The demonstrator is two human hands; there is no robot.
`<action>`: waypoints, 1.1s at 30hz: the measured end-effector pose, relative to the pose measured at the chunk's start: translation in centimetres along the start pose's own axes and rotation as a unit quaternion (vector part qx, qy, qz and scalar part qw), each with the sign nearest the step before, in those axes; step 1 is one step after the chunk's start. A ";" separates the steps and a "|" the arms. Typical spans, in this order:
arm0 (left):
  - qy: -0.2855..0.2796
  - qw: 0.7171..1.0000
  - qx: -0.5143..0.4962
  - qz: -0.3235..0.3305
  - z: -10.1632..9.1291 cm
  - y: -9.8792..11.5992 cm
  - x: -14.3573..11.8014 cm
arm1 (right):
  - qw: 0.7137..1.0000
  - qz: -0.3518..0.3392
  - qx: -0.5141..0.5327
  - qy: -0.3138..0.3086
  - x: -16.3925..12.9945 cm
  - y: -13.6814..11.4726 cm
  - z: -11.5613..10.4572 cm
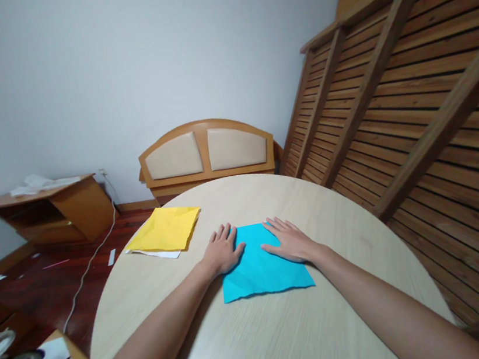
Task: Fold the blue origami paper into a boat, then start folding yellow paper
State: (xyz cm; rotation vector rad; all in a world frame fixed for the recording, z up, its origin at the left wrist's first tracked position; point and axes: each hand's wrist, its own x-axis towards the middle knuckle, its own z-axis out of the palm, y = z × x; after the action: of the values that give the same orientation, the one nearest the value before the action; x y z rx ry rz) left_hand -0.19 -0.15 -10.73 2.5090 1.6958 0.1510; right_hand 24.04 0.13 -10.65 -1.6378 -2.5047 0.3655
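A creased sheet of blue paper (258,274) lies on the round wooden table (287,338), its near edge a little ragged and wavy. My left hand (224,249) rests flat on the sheet's left side with the fingers spread. On the right side my right hand (288,239) also lies flat, fingers apart, with its thumb pointing inward. Both palms hide parts of the paper's side edges. To the left of my left hand is a sheet of yellow paper (166,229), on top of white paper (156,253) that shows along its near edge.
Beyond the table stands a padded headboard (201,127) against the wall. A slatted wooden frame (387,95) leans at the right. On the left are a low cabinet (88,205), a cable (87,276) across the floor, and a cluttered box (80,356).
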 end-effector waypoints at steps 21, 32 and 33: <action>-0.025 0.999 -0.026 0.030 -0.1 -0.5 -0.1 | 0.990 -0.123 0.064 -0.005 -0.4 -1.1 0.2; -0.005 0.994 -0.011 0.106 -1.2 -1.6 -0.9 | 0.995 -0.090 0.046 0.000 -0.1 0.1 0.1; -0.013 0.991 -0.028 0.129 -1.1 -1.4 -0.9 | 0.995 -0.089 0.045 0.004 0.0 0.3 0.1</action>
State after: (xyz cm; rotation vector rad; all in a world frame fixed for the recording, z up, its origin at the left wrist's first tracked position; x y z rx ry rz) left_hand -1.95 -0.47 -9.83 2.6656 1.3311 0.1839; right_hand 24.28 0.20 -10.87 -1.3692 -2.5629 0.4427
